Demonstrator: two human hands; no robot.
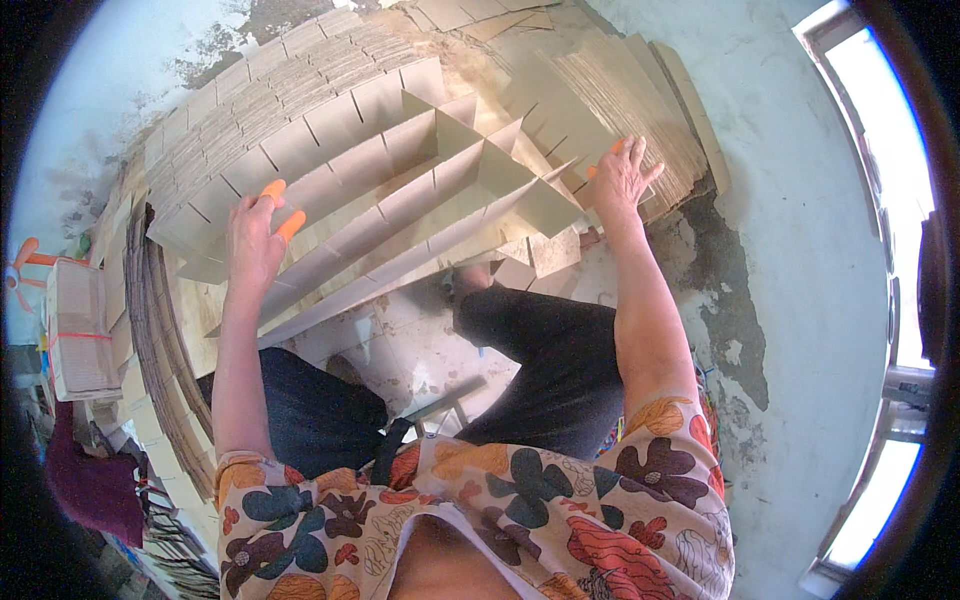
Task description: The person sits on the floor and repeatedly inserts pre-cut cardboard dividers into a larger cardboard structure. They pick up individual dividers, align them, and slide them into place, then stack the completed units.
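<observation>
In front of me stand long slotted cardboard strips, set upright and roughly parallel. Shorter cardboard cross pieces are slotted across them toward their right end. My left hand is over the left part of the strips, thumb and forefinger apart, both in orange finger covers; nothing shows between them. At the right, my right hand is spread on the near edge of a stack of cardboard pieces, also with orange covers on thumb and forefinger. Whether its fingertips grip a piece is not visible.
A large stack of slotted strips lies behind the assembly, against the wall. More flat cardboard is piled at left, beside a closed carton and an orange-bladed fan. A peeling wall and window frame bound the right.
</observation>
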